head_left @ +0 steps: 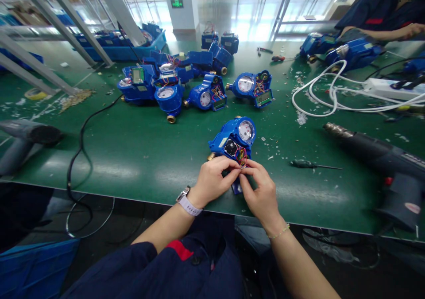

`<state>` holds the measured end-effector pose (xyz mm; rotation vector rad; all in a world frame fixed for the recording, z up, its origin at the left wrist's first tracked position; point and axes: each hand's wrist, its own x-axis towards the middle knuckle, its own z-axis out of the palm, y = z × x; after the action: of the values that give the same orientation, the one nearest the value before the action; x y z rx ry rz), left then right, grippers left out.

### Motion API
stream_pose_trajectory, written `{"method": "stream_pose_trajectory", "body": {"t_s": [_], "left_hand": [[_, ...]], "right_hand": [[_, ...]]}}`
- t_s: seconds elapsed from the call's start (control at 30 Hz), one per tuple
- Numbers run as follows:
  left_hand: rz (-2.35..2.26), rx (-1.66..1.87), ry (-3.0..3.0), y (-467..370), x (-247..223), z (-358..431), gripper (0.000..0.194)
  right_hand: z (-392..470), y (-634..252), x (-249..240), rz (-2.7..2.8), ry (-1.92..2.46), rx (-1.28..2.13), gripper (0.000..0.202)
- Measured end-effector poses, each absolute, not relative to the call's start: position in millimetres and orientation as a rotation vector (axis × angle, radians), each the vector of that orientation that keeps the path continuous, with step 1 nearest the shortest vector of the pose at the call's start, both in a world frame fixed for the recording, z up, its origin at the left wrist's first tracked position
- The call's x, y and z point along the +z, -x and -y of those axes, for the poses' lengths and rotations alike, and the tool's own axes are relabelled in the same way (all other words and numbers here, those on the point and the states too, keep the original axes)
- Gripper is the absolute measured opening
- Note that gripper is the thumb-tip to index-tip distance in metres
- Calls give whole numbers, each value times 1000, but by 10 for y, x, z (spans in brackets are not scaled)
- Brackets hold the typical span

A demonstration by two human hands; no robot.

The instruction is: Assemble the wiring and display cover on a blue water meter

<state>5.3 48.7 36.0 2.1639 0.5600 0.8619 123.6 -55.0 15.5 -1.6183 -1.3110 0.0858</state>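
A blue water meter with a round white dial lies on the green bench before me, its electronics box uncovered. Coloured wires come out of the box toward me. My left hand, with a watch at the wrist, pinches the wires from the left. From the other side my right hand has thumb and fingertips closed on the same wires, touching the left fingertips. Just under the hands a blue cover piece shows in part. The exact wire ends are hidden by my fingers.
Several blue meters stand farther back. To the right lie a screwdriver, a heat gun and a white cable. Another heat gun lies left, near a black cord. A co-worker's arm reaches in at upper right.
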Motion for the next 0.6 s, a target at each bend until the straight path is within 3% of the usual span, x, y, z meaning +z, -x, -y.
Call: {"method": "stream_pose_trajectory", "body": {"t_s": [0.6], "left_hand": [[-544,904,-2159,-96,321,-421,6]], "right_hand": [[450,-1414,253,1335,1601,101,7]]}}
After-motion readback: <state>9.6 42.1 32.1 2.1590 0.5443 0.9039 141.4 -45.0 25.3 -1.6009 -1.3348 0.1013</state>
